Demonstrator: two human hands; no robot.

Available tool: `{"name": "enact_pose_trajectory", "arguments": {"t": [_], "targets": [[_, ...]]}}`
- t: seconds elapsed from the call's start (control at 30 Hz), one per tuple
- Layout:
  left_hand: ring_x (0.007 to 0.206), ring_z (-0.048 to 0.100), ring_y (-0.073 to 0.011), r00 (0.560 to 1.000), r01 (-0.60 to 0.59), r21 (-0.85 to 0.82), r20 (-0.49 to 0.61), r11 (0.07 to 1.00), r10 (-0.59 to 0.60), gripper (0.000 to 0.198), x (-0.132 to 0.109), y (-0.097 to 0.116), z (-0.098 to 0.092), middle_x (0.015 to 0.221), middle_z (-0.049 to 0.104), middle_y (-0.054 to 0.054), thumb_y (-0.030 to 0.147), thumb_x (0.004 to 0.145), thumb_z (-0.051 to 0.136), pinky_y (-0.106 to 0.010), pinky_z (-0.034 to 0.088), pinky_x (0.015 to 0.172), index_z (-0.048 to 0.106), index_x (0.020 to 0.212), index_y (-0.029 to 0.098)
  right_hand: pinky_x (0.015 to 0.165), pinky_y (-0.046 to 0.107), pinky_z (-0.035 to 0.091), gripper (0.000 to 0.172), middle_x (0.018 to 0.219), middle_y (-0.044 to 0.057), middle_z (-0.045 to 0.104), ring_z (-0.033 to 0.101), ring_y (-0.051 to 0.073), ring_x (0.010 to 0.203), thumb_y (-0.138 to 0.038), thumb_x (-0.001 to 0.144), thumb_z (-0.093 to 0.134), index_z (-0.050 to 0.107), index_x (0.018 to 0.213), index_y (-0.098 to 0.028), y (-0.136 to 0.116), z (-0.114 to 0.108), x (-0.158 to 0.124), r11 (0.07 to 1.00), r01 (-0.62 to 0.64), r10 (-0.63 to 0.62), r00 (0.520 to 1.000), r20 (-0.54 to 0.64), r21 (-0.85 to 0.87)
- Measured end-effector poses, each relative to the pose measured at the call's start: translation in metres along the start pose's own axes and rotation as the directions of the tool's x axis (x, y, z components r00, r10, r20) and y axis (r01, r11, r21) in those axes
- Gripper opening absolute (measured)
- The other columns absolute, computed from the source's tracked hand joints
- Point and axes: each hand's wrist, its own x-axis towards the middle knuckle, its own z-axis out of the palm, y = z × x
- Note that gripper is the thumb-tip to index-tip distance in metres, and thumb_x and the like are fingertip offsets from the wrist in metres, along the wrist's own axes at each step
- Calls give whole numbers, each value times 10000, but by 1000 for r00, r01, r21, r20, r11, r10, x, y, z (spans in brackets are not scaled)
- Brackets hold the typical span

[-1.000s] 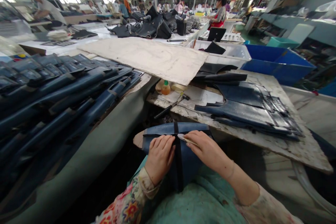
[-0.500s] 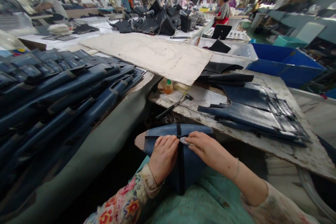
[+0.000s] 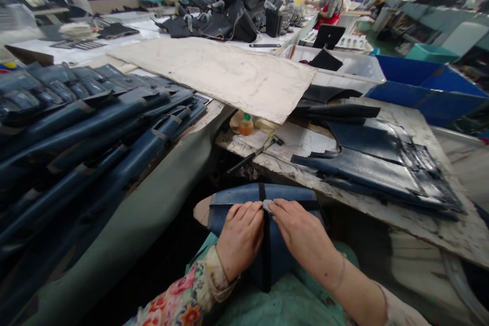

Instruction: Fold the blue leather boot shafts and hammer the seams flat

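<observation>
Across my lap lies a blue leather panel (image 3: 231, 195) with a pale pointed end at the left. A black strip (image 3: 266, 249) runs down its middle, and a thin dark line crosses it. My left hand (image 3: 242, 237) is closed on the leather just left of the strip, fingers bent and together, fingertips at the crossing. In my right hand (image 3: 301, 229) is a small pale grey tool (image 3: 267, 206) with a rounded end, pressed against the strip at the crossing. Most of the tool is hidden under the fingers.
Blue leather pieces (image 3: 95, 127) are piled on the left table. On the right bench lie cut leather panels (image 3: 374, 163), a hammer (image 3: 255, 153) and a bottle with orange liquid (image 3: 246, 126). A cream board (image 3: 214, 71) bridges behind. A blue bin (image 3: 428, 81) stands right; people work farther off.
My right hand has shifted slightly down, its wrist now steeper, and the grey tool sits more upright at the crossing. The left hand stays on the leather. The camera view has tilted slightly.
</observation>
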Motion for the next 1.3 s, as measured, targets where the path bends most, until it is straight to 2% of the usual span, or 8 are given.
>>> {"name": "enact_pose_trajectory", "arguments": {"t": [0.17,0.43,0.6,0.77,0.87,1.07,1.3], "targets": [[1036,543,-206,1000,8,-12,2,1000,-7,251,1,2,-2,1140,628,-60,187,866,432,-378,347,907,584,1064,166,861,350,492,342,1089,86,626,563,201,962,-69,840,437,587,1132,-164,4,3,0,998,25,-25,1000,10,-53],[1078,530,-196,999,20,-21,-29,1000,-21,277,-11,-6,-5,1171,625,-45,176,874,437,-374,337,929,591,1102,210,908,375,463,358,1144,75,610,527,203,1050,-72,846,433,587,1149,-184,20,-5,-23,998,42,-42,999,-3,-57],[1056,548,-198,996,60,3,-70,998,-60,283,-20,-14,-10,1145,639,-49,167,873,433,-389,334,956,589,1107,199,900,347,483,295,1081,50,635,539,179,985,-114,859,445,622,1082,-191,21,-16,-13,991,119,-120,993,19,54],[1046,553,-196,990,92,19,-106,996,-90,291,-27,-18,-14,1119,646,-55,166,868,437,-400,318,987,585,1115,206,908,334,479,344,1122,35,627,531,166,1009,-110,861,438,598,1142,-226,8,-24,4,968,226,-227,974,-1,106],[1048,551,-197,988,104,21,-120,994,-100,290,-29,-20,-15,1124,645,-45,166,873,426,-400,302,995,582,1115,202,898,330,482,326,1113,31,634,534,165,990,-115,857,460,614,1122,-226,3,-17,12,952,281,-284,959,16,120],[1053,548,-198,988,106,33,-118,994,-101,302,-35,-25,-15,1132,642,-44,170,875,412,-388,289,1001,578,1126,197,871,321,489,290,1115,42,630,523,178,979,-138,875,458,618,1111,-186,-6,6,23,944,303,-313,948,61,132],[1047,552,-201,978,166,80,-142,983,-153,296,-45,-42,-23,1102,653,-48,156,867,420,-399,305,983,581,1112,194,867,305,473,287,1100,46,628,511,180,965,-133,877,450,611,1109,-179,-25,16,42,918,363,-377,923,70,158]]}}
